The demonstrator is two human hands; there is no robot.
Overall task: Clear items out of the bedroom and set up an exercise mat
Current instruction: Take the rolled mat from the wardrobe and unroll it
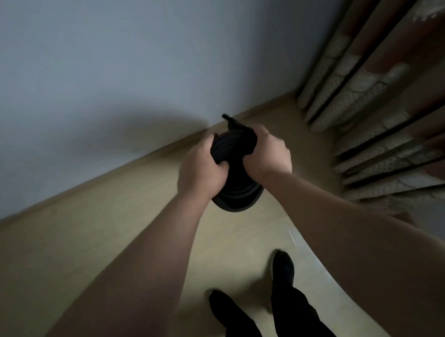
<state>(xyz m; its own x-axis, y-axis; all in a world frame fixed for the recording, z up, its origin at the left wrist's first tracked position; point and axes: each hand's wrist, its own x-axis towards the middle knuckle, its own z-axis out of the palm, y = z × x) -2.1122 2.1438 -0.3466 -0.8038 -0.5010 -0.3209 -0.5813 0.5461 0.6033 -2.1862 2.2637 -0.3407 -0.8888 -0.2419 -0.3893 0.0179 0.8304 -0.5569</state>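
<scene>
The floor (126, 230) is smooth and pale tan, and it meets a plain grey-blue wall (116, 57) along a low strip at the bottom. The room is dim. On the right hangs a curtain (385, 101) with long folds in brown and cream, reaching down to the floor. A person stands in this corner, bare arms stretched out, with black trousers (270, 332) and dark feet showing below.

Both hands are closed around a rolled-up black mat (235, 172), held in the air above the floor near the wall. The left hand (201, 168) grips its left side and the right hand (267, 152) grips its right side. A dark strap or flap sticks up from the top of the roll, but it is blurry. The fingers wrap behind the roll and are mostly hidden.
</scene>
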